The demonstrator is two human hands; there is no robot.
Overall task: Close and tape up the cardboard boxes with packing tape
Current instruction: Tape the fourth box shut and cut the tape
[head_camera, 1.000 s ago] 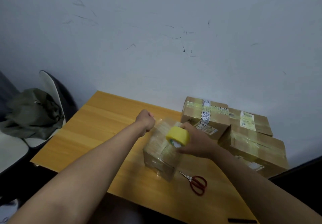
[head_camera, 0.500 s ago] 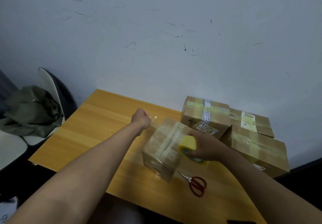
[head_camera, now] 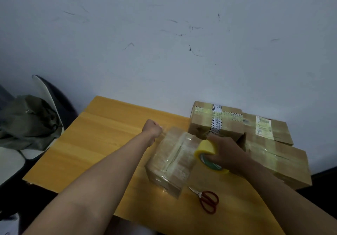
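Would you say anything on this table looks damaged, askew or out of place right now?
Only minor things. The small box being taped sits turned at an angle to the table edge, its clear tape wrinkled. The red scissors lie loose beside it. The wall carries dark scuffs.

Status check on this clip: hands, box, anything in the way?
Left hand fisted at far end of small box, apparently pinching tape. Right hand grips tape roll beside it. Scissors lie near, not obstructing.
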